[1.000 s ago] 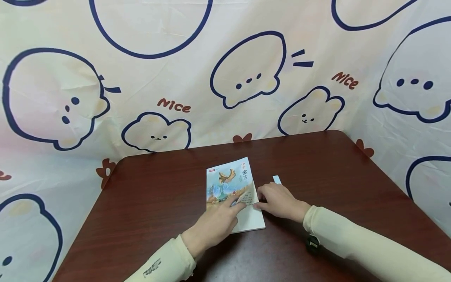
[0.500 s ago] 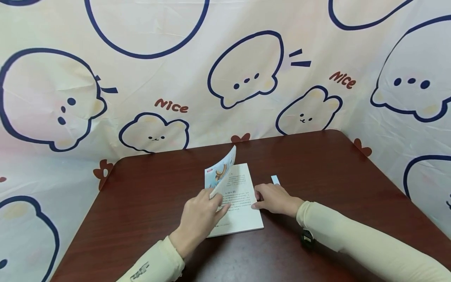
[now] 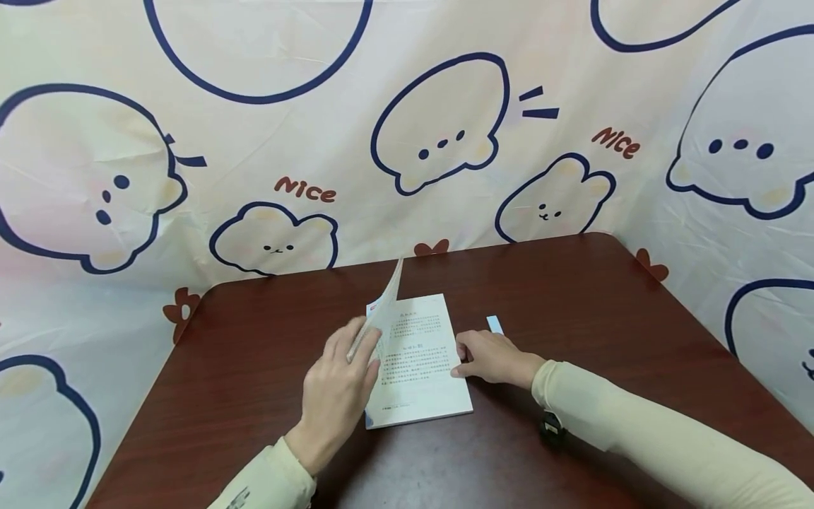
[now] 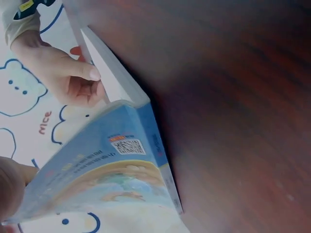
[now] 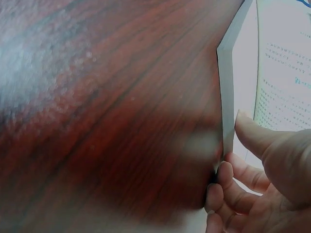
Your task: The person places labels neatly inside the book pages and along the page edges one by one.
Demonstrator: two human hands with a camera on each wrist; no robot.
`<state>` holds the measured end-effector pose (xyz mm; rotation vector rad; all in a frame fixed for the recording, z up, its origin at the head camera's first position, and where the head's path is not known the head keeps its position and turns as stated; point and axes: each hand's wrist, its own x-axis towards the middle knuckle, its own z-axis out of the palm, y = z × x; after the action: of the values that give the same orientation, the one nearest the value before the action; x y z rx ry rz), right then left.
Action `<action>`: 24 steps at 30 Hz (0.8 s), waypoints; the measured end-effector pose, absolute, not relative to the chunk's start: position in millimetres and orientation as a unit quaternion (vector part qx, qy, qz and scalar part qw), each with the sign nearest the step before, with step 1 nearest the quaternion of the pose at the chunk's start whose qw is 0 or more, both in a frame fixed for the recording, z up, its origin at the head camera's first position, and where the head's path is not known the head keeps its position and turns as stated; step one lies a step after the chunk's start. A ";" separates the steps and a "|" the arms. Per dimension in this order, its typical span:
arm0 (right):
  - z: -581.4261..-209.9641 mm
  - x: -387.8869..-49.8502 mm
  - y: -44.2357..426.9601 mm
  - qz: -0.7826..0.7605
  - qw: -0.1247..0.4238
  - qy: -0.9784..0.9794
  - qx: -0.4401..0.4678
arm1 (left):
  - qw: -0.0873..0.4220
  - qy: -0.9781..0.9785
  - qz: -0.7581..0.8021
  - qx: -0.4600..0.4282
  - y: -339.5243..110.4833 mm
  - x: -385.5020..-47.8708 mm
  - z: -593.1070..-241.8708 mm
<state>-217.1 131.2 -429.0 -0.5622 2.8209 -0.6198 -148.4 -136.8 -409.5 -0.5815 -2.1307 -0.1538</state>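
A paperback book (image 3: pixel 416 396) lies on the table, its printed right page facing up. Its blue front cover (image 4: pixel 112 160), with some pages, stands raised on the left. My left hand (image 3: pixel 337 389) holds this raised part near its lower corner, with fingers on both sides of it. In the left wrist view only a blurred bit of that hand shows at the left edge. At the book's right edge, my right hand (image 3: pixel 492 357) pinches the page block, thumb on top and curled fingers at the side. Just behind it lies a pale blue strip (image 3: pixel 494 324), its near end hidden.
The dark brown wooden table (image 3: pixel 286 318) spreads around the book. Beyond its back and side edges hangs a cartoon-printed cloth (image 3: pixel 356 141). A dark wristwatch (image 3: pixel 552 428) sits on the right wrist.
My left hand has lifted the front cover and some pages and swung them up and leftward, uncovering a printed page. The right hand has stayed at the book's right edge.
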 end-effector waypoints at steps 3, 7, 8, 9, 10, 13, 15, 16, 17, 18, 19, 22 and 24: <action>-429.3 -217.0 131.6 -0.208 0.101 0.954 -0.193 | 0.492 -0.833 -0.052 -0.248 -142.6 -149.7 -412.6; -429.7 -217.0 131.3 -0.204 0.096 0.955 -0.193 | 0.542 -0.797 -0.020 -0.264 -148.8 -151.3 -417.5; -429.6 -216.9 130.9 -0.207 0.096 0.955 -0.192 | 0.548 -0.794 -0.011 -0.263 -150.0 -151.4 -418.4; -429.5 -216.6 130.4 -0.209 0.096 0.954 -0.192 | 0.551 -0.792 -0.001 -0.261 -151.5 -151.1 -419.1; -429.6 -216.4 129.7 -0.212 0.097 0.953 -0.193 | 0.555 -0.791 0.008 -0.257 -152.9 -150.8 -419.5; -430.5 -215.7 127.9 -0.219 0.102 0.951 -0.194 | 0.555 -0.795 0.028 -0.243 -157.2 -148.5 -420.2; -431.3 -215.2 127.3 -0.219 0.104 0.951 -0.193 | 0.556 -0.796 0.034 -0.235 -160.0 -146.5 -420.4; -431.6 -215.0 127.3 -0.218 0.104 0.951 -0.193 | 0.556 -0.796 0.036 -0.235 -161.2 -145.5 -420.5; -431.6 -214.9 127.4 -0.218 0.105 0.951 -0.191 | 0.554 -0.797 0.041 -0.236 -162.2 -144.4 -420.4; -431.9 -215.0 127.8 -0.215 0.105 0.952 -0.191 | 0.552 -0.798 0.047 -0.238 -163.4 -143.3 -420.4; -431.7 -215.1 128.3 -0.214 0.104 0.952 -0.190 | 0.547 -0.800 0.054 -0.240 -164.4 -142.5 -419.8; -431.2 -215.5 130.2 -0.211 0.104 0.953 -0.190 | 0.520 -0.813 0.079 -0.250 -167.7 -140.0 -417.1; -431.3 -215.5 131.7 -0.210 0.103 0.953 -0.190 | 0.498 -0.823 0.093 -0.257 -170.3 -138.5 -415.1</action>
<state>-215.5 131.7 -431.3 -0.5620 2.8139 -0.6203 -138.5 -170.3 -415.1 -0.6220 -1.9921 0.2259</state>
